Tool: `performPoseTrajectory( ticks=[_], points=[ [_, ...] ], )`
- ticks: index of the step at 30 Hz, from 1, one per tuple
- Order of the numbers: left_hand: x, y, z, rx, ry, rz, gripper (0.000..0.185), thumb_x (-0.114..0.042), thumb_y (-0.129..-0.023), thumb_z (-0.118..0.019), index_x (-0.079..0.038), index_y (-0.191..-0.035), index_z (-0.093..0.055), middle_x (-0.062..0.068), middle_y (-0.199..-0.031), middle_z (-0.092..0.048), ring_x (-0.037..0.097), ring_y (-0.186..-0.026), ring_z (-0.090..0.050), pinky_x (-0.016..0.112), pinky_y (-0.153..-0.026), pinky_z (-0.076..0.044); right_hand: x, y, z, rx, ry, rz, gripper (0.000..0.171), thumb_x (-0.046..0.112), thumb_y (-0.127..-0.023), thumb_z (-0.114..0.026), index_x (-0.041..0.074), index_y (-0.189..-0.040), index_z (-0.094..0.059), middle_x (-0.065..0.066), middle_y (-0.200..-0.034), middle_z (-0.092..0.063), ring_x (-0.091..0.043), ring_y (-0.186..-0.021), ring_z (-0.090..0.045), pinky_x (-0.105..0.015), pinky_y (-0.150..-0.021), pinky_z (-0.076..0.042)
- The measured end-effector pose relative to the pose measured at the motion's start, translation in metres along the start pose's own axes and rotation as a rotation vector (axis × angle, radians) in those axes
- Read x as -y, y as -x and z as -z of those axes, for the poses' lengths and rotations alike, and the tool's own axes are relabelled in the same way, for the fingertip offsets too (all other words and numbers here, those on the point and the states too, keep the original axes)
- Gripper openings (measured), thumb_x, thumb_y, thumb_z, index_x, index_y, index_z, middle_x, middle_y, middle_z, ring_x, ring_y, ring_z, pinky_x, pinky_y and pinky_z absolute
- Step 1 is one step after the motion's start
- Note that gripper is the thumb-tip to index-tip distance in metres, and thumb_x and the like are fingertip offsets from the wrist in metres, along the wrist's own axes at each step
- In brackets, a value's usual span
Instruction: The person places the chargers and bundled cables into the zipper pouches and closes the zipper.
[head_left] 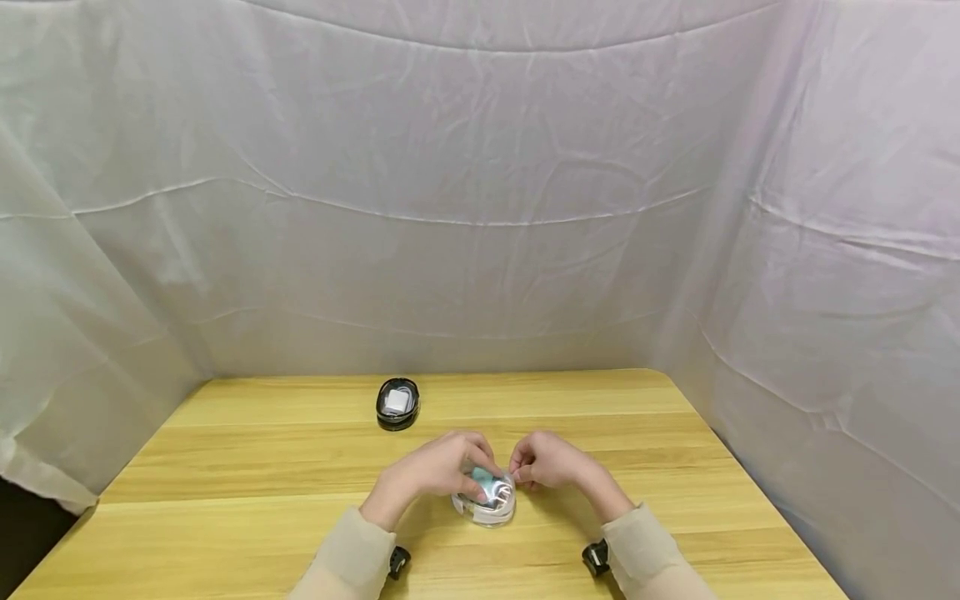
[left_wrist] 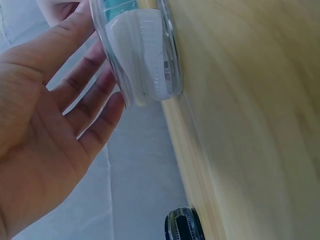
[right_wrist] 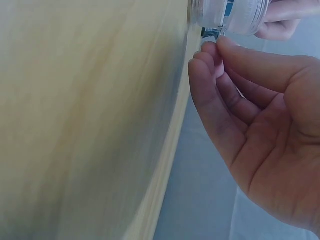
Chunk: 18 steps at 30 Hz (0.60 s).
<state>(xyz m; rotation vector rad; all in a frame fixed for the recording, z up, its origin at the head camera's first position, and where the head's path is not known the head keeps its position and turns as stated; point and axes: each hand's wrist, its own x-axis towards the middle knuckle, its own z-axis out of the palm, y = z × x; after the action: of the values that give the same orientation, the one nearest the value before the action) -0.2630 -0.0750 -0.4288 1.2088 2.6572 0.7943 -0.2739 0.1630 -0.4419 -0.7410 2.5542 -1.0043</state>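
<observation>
Clear round case (head_left: 485,498) steadied by left hand (head_left: 435,469), right hand (head_left: 546,461) fingers pinching its zipper pull; black case (head_left: 397,403) sits well behind.

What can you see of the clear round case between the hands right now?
The clear round case looks like see-through plastic, oval and shallow, lying flat on the wooden table near its front edge. Inside show something white and a teal piece; what they are cannot be told. The left hand rests over its left side with fingers against it. The right hand pinches a small part, apparently a zip pull, at its right edge.
</observation>
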Motion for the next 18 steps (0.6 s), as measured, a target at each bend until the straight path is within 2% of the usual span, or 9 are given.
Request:
performPoseTrajectory(
  ticks=[3, 18],
  points=[
    [0.0004, -0.0003, -0.0004, 0.000, -0.004, 0.009, 0.033, -0.018, -0.080, -0.090, -0.021, -0.112, -0.082, -0.010, -0.111, -0.067, 0.009, -0.104, -0.061, 0.028, -0.095, -0.053, -0.0002, -0.0005, 0.0005, 0.006, -0.008, 0.000, 0.007, -0.006, -0.092, -0.071, -0.001, -0.087, -0.071, -0.007, -0.078, -0.068, -0.018, -0.068, -0.065, -0.035, -0.063, -0.061],
    [-0.0020, -0.0013, -0.0042, -0.016, -0.054, 0.050, 0.031, -0.020, -0.079, -0.091, -0.022, -0.109, -0.083, -0.014, -0.113, -0.067, 0.009, -0.107, -0.061, 0.030, -0.095, -0.052, -0.0002, 0.0008, 0.0037, 0.037, 0.021, 0.037, 0.006, -0.006, -0.090, -0.074, -0.002, -0.086, -0.071, -0.006, -0.075, -0.067, -0.018, -0.065, -0.064, -0.033, -0.060, -0.059]
  ],
)
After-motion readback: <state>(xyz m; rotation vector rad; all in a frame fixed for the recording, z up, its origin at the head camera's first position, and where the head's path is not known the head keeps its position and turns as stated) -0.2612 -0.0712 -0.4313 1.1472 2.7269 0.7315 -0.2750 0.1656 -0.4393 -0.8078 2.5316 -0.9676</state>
